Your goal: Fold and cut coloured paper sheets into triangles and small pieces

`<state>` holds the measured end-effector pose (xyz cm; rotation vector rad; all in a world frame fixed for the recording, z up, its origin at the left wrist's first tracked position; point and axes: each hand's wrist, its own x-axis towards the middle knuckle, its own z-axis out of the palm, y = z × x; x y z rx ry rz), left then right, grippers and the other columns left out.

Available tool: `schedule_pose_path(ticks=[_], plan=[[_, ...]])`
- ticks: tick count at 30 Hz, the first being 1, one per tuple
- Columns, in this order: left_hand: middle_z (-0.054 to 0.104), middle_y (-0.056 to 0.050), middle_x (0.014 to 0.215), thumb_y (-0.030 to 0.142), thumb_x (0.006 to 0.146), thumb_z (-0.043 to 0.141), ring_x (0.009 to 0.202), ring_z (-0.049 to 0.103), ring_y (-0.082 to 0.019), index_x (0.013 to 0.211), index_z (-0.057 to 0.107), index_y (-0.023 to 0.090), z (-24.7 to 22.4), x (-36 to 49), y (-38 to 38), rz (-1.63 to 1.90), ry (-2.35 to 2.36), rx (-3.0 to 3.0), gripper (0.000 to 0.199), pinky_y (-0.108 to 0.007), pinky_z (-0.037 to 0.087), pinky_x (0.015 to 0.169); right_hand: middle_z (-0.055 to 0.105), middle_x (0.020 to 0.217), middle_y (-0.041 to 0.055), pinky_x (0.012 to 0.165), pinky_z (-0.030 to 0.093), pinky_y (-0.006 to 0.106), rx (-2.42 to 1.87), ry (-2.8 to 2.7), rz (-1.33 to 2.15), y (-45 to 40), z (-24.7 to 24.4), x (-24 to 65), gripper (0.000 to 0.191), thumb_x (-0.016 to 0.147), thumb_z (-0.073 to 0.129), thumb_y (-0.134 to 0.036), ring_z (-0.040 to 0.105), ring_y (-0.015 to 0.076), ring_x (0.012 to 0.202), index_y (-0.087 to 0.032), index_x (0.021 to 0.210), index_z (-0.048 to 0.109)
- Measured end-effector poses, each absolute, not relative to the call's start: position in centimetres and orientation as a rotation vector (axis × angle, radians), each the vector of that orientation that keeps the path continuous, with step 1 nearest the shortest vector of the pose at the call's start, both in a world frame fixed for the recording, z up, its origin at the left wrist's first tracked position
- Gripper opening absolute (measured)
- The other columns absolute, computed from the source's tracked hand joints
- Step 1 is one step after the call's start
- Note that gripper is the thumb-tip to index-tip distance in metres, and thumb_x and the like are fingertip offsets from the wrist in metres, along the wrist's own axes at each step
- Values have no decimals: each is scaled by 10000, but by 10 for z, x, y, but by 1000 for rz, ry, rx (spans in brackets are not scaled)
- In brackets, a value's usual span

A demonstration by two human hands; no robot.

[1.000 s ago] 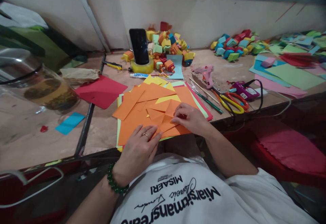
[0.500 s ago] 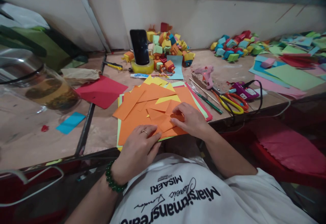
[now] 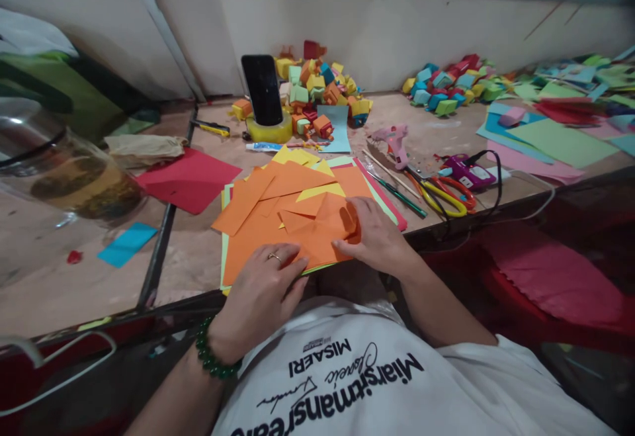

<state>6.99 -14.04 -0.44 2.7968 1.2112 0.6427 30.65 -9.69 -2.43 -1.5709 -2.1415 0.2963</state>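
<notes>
At the near edge of the desk [image 3: 198, 270], just in front of my chest, I see both hands on the orange paper [image 3: 317, 234]. My left hand [image 3: 260, 294] lies flat, fingers spread, pressing the sheet's near-left part down; it wears one ring and, at the wrist, one green bead bracelet [image 3: 211, 363]. My right hand [image 3: 380, 237] is partly curled, fingers pinching a curled-up flap of the same orange paper at its right side. That folded sheet sits atop a loose stack of coloured sheets [image 3: 292, 181], mostly orange with yellow, green and red edges showing, which reaches the desk's near edge.

On my white shirt [image 3: 347, 383] I read "MISAERI" upside down, with larger lettering below it that I cannot make out fully.

Right of the stack lie one pair of scissors [image 3: 444, 194] with yellow and orange handles, one pink glue gun [image 3: 394, 141] and one purple glue gun [image 3: 466, 171] with a black cord. Towards the far edge, one dark phone [image 3: 262, 88] stands upright in one yellow tape roll [image 3: 270, 131], with a heap of small paper cubes [image 3: 322, 92] behind it and a second heap [image 3: 446, 85] to the far right. One red sheet [image 3: 191, 178] and one small blue slip [image 3: 126, 244] lie left of the stack, with bare desk around them. A glass jar [image 3: 64, 178] stands at the left edge.
</notes>
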Motion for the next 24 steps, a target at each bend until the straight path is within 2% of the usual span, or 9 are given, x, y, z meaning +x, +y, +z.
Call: schedule_pose_path(ticks=[8, 11, 12, 14, 17, 20, 24], plan=[[693, -126, 1044, 192, 915, 485, 899, 628, -254, 975, 692, 162, -5, 69, -139, 600, 1194, 2813, 218, -413, 523, 790, 589, 1146, 139, 867, 508, 443, -1582, -2051, 366, -88, -29, 348, 449, 821, 588, -315, 609, 250, 934, -167, 1231, 482], [689, -107, 981, 195, 940, 460, 836, 617, -238, 1045, 668, 171, -4, 75, -138, 491, 1234, 2863, 235, -394, 512, 753, 621, 1087, 109, 861, 518, 424, -1524, -1957, 298, -91, -22, 348, 234, 893, 468, -236, 613, 238, 955, -200, 1100, 571], [684, -99, 941, 193, 942, 462, 808, 610, -238, 1089, 656, 174, -3, 78, -138, 444, 1259, 2897, 244, -389, 508, 732, 630, 1065, 94, 867, 519, 415, -1476, -1935, 244, -94, -20, 345, 220, 894, 438, -182, 611, 233, 975, -218, 1039, 599], [662, -90, 861, 187, 936, 475, 757, 596, -242, 1133, 642, 169, -3, 85, -138, 358, 1318, 2973, 259, -383, 498, 692, 644, 1052, 68, 864, 524, 392, -1319, -1980, 141, -100, -16, 335, 291, 866, 428, -86, 603, 217, 992, -256, 963, 643], [641, -97, 804, 188, 929, 483, 716, 584, -252, 1053, 667, 150, 0, 93, -139, 299, 1385, 3051, 225, -377, 485, 653, 650, 1138, 56, 843, 530, 368, -1051, -2233, 37, -108, -18, 321, 369, 847, 472, -23, 581, 209, 1013, -290, 970, 695], [647, -96, 786, 139, 922, 473, 700, 588, -242, 950, 672, 141, 2, 95, -140, 340, 1409, 3070, 200, -356, 482, 640, 667, 1151, 73, 834, 531, 380, -978, -2413, -31, -106, -27, 319, 332, 850, 522, -26, 559, 229, 1019, -258, 975, 724], [627, -78, 716, 58, 901, 447, 660, 596, -230, 816, 651, 154, 4, 97, -139, 299, 1480, 3080, 241, -340, 487, 628, 701, 1046, 87, 792, 538, 381, -1028, -2413, -21, -101, -31, 333, 326, 836, 486, -1, 556, 226, 923, -201, 932, 724]])
